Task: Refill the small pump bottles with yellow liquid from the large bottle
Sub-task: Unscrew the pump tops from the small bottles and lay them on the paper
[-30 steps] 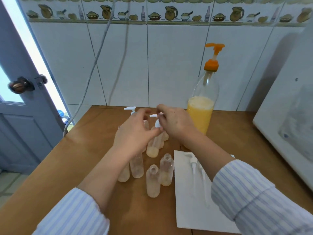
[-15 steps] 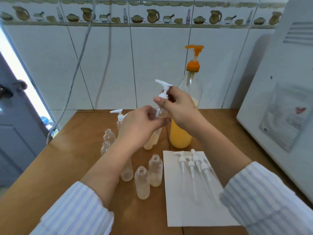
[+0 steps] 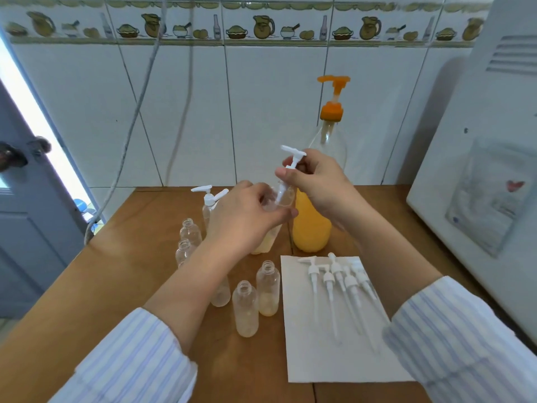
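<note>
- Head view: both grips are closed on one small bottle [image 3: 270, 228], lifted above the surface [image 3: 122, 274]: left hand [image 3: 247, 216] wraps its body, right hand [image 3: 315, 181] pinches its white pump [image 3: 292, 161].
- Likely step: unscrewing the pump. Next, lay it with the loose pumps [image 3: 337, 279] on the paper [image 3: 319, 359], then fill from the large bottle [image 3: 315, 210] just behind.

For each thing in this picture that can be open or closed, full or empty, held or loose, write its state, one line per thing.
large bottle: upright, orange pump fitted, yellow liquid in its lower part
held small bottle: gripped by the left hand, a little yellowish liquid at the bottom
white pump: pinched by the right hand at the held bottle's neck
loose pumps: lying on the white sheet
open small bottles: standing uncapped, nearly empty
capped small bottle: pump on
</note>
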